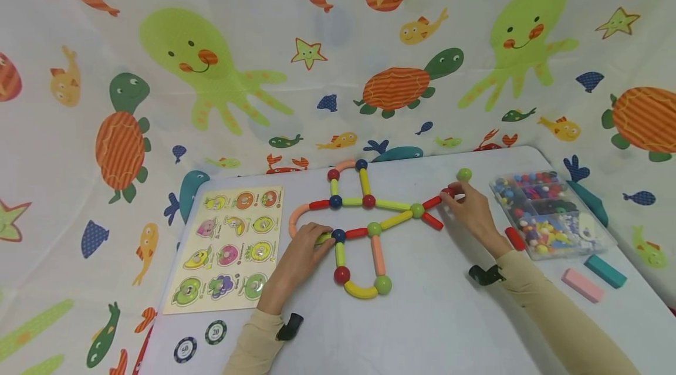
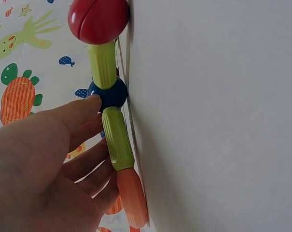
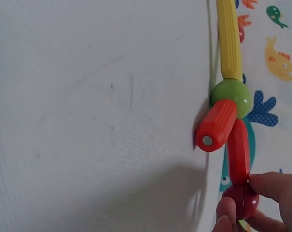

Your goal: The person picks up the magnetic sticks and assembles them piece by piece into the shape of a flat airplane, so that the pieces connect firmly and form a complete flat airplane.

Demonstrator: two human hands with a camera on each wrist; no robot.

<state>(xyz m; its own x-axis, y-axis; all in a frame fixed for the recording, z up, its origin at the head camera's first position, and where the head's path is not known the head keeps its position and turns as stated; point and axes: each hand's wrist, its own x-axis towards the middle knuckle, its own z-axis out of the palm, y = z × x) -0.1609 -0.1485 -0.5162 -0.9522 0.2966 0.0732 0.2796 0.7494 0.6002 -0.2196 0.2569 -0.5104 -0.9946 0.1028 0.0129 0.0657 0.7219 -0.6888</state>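
Note:
A flat figure of magnetic rods and balls lies on the table. My left hand (image 1: 299, 254) is at its left side, the thumb against a dark blue ball (image 2: 114, 94) and the fingers curled behind the light green rod (image 2: 118, 140) joined to it. On the right, my right hand (image 1: 472, 210) pinches a red ball (image 3: 242, 200) between thumb and fingers. This ball meets the end of a red rod (image 3: 238, 152) that runs from a green ball (image 3: 232, 96). A second red rod (image 1: 432, 222) sticks out of the same green ball, its other end bare.
A loose green ball (image 1: 464, 174) sits behind my right hand. To the right are a clear compartment box (image 1: 549, 253) of small pieces, a red rod (image 1: 514, 239), and pink (image 1: 582, 285) and teal (image 1: 605, 271) blocks. At left lie a fruit puzzle board (image 1: 232, 300) and two chips (image 1: 215, 333).

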